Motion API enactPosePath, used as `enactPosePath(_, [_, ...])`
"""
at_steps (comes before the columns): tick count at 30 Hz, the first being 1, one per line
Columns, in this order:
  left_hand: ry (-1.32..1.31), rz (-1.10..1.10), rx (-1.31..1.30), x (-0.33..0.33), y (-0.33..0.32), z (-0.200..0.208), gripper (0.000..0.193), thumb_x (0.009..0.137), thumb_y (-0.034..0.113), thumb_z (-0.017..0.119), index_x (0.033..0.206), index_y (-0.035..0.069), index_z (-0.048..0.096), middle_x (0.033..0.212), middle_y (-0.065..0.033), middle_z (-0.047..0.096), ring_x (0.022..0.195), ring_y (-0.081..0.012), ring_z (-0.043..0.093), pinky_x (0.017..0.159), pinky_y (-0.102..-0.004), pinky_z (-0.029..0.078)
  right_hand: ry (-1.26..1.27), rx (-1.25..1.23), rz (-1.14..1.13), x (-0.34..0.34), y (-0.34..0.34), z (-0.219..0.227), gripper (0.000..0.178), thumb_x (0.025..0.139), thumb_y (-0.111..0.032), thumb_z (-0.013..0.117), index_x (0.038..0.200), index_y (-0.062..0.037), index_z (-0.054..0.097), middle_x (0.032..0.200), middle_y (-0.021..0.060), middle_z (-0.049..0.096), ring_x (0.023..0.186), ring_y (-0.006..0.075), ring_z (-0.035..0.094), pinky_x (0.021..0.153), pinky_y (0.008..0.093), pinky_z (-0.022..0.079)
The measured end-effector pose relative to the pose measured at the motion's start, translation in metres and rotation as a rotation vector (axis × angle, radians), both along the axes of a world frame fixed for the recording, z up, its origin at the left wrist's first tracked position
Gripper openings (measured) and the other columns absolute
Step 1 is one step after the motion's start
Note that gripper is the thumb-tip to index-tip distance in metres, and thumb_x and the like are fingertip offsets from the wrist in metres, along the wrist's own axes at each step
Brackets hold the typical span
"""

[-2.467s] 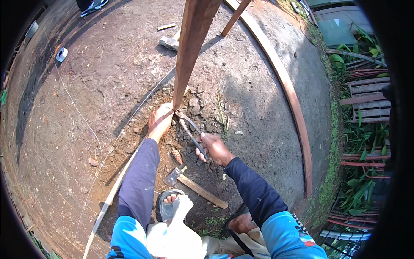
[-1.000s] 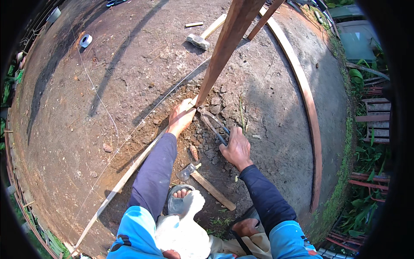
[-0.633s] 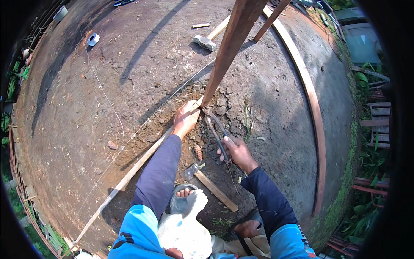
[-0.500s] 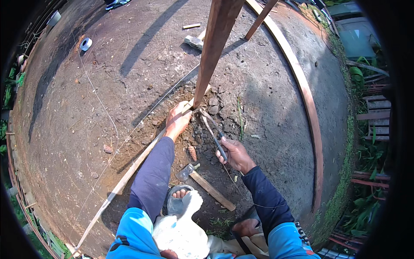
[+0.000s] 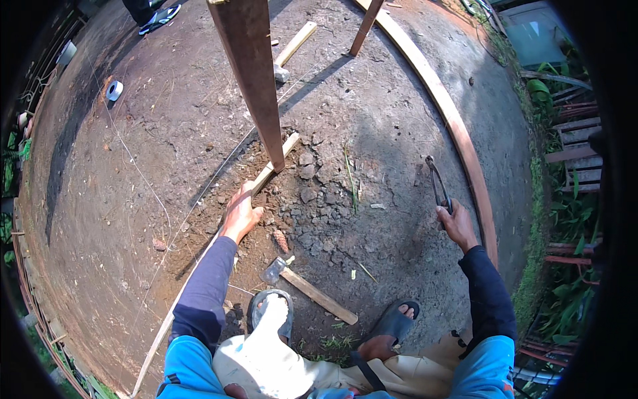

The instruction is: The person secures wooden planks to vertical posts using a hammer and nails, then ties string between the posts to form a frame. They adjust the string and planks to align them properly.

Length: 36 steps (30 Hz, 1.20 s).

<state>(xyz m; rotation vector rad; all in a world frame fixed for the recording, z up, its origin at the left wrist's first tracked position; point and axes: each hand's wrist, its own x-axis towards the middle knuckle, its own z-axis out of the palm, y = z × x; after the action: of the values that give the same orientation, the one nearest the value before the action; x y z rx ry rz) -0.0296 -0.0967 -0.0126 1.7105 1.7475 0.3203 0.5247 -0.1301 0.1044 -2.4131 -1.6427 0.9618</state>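
A long thin wooden strip (image 5: 269,174) lies low across the ground, against the foot of an upright wooden post (image 5: 256,86). My left hand (image 5: 241,213) is closed round the strip a little short of the post, thumb sticking out to the side. Well off to the right, my right hand (image 5: 460,224) grips the dark handles of a pair of pincers (image 5: 436,181), whose jaws point away from me above bare ground. Nothing shows between the jaws. Near my feet lies a hammer (image 5: 312,291) with a wooden handle, and a reddish-brown cone (image 5: 281,241) lies just beyond it.
Broken soil clods (image 5: 307,171) surround the post's foot. A second hammer (image 5: 292,48) lies behind the post. Farther right stands another post (image 5: 367,26), beside a long board (image 5: 458,133). A string (image 5: 143,163) and a white roll (image 5: 114,90) are at left. Another person's shoe (image 5: 159,20) shows top left.
My right hand has carried the pincers away from the post's foot, out to the right. My left hand has drawn back along the strip toward me. The whole view has shifted.
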Motion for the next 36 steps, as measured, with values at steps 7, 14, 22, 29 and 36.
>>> enactPosePath(7, [0.309, -0.044, 0.080, -0.043, -0.104, 0.019, 0.089, 0.089, 0.019, 0.072, 0.166, 0.014, 0.027, 0.156, -0.0269, 0.045, 0.143, -0.0434, 0.046, 0.117, -0.0517, 0.038, -0.262, 0.025, 0.282, -0.008, -0.018, -0.012, 0.059, 0.091, -0.026, 0.077, 0.139, 0.0005, 0.057, 0.141, 0.0254, 0.058, 0.129, 0.0418, 0.057, 0.107, 0.0491, 0.045])
enactPosePath(14, [0.338, 0.268, -0.056, -0.082, -0.180, 0.033, 0.084, 0.088, 0.019, 0.076, 0.161, 0.009, 0.035, 0.152, -0.0241, 0.052, 0.143, -0.0406, 0.047, 0.120, -0.0500, 0.035, -0.047, 0.501, 0.688, -0.094, 0.040, -0.001, 0.038, 0.090, -0.019, 0.077, 0.123, -0.0029, 0.067, 0.149, 0.0202, 0.053, 0.136, 0.0405, 0.051, 0.113, 0.0529, 0.040])
enactPosePath(22, [0.230, 0.700, -0.162, -0.009, -0.294, 0.021, 0.055, 0.089, 0.020, 0.076, 0.139, 0.005, 0.059, 0.144, -0.0247, 0.058, 0.135, -0.0411, 0.053, 0.115, -0.0460, 0.042, 0.229, 0.287, 0.961, -0.166, 0.053, 0.012, 0.030, 0.092, -0.020, 0.075, 0.117, -0.0041, 0.071, 0.147, 0.0220, 0.054, 0.138, 0.0428, 0.049, 0.115, 0.0529, 0.038])
enactPosePath(29, [0.137, 1.021, -0.163, -0.004, -0.276, 0.004, 0.039, 0.092, 0.039, 0.076, 0.106, 0.004, 0.071, 0.102, -0.0210, 0.075, 0.100, -0.0377, 0.072, 0.087, -0.0475, 0.054, 0.262, 0.114, 1.382, -0.193, 0.057, 0.077, 0.035, 0.094, -0.026, 0.073, 0.121, -0.0040, 0.069, 0.127, 0.0196, 0.067, 0.115, 0.0398, 0.066, 0.103, 0.0499, 0.050])
enactPosePath(36, [0.144, 0.987, -0.218, 0.002, -0.236, -0.014, 0.030, 0.092, 0.033, 0.070, 0.097, 0.003, 0.068, 0.098, -0.0232, 0.074, 0.100, -0.0435, 0.071, 0.088, -0.0566, 0.053, 0.409, 0.016, 1.299, -0.231, -0.007, 0.134, 0.038, 0.096, -0.029, 0.073, 0.122, -0.0016, 0.069, 0.118, 0.0205, 0.072, 0.108, 0.0396, 0.070, 0.095, 0.0474, 0.056])
